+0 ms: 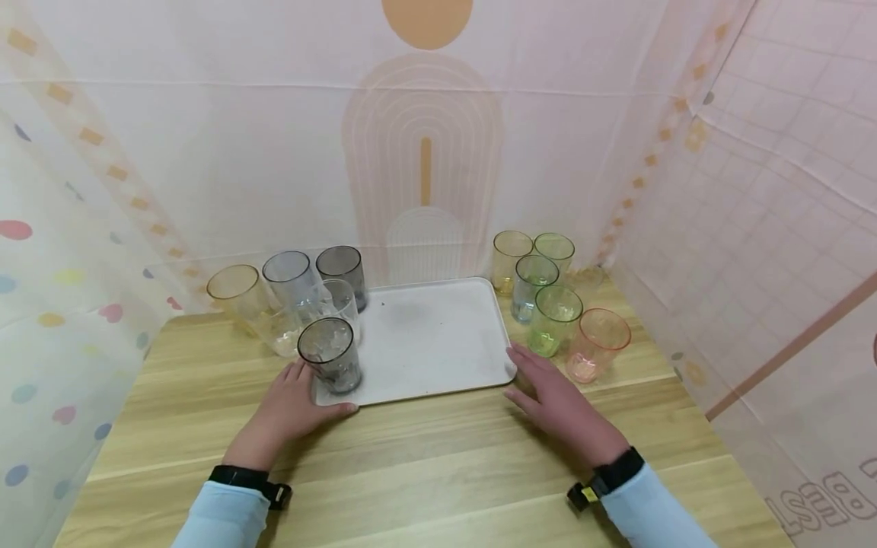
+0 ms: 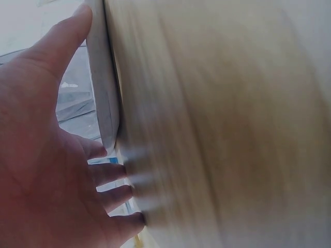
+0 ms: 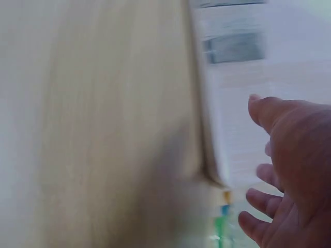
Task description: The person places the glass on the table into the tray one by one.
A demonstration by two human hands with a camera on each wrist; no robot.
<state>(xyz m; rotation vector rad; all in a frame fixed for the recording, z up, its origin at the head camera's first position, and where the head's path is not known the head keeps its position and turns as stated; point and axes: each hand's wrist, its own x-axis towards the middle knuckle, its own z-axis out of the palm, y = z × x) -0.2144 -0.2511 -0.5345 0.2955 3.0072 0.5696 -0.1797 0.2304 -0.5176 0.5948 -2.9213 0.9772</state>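
A white rectangular tray [image 1: 438, 335] lies on the wooden table. My left hand [image 1: 294, 407] is at its near left corner, thumb along the front rim and fingers by the left side; the left wrist view shows this hand [image 2: 57, 139] with thumb against the tray's edge [image 2: 102, 88]. A grey glass [image 1: 330, 358] stands upright on the tray's left end, just above that hand. At the near right corner, my right hand [image 1: 555, 399] has its fingers extended beside the tray's edge. In the right wrist view that hand [image 3: 295, 160] is spread and grips nothing.
Left of the tray, glasses cluster: a yellow one [image 1: 234, 293], a bluish one [image 1: 289, 278], a dark grey one [image 1: 342, 270] and clear ones. On the right stand yellow [image 1: 511, 259], blue [image 1: 527, 293], green [image 1: 551, 323] and pink glasses [image 1: 596, 346]. Patterned cloth [image 1: 274, 152] hangs behind.
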